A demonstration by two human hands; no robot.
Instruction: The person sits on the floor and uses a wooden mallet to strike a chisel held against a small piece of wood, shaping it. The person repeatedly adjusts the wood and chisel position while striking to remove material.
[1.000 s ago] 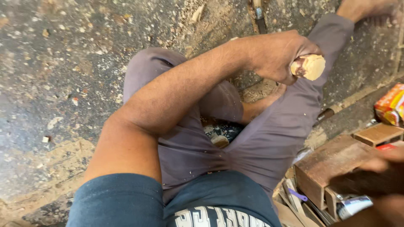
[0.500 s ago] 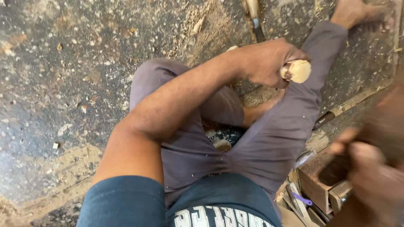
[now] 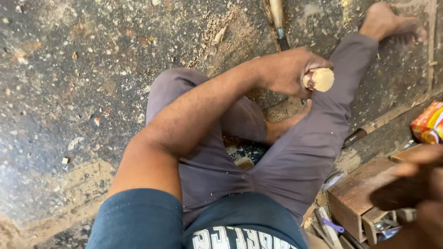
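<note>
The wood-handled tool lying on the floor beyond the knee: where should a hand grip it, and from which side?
Probably grip the pale wooden handle of the tool, not its dark metal shank. It lies flat on the dusty floor, pointing toward the left hand, which holds a round pale wooden piece. Come from above, fingers across the handle's sides; its top end is out of frame.
</note>
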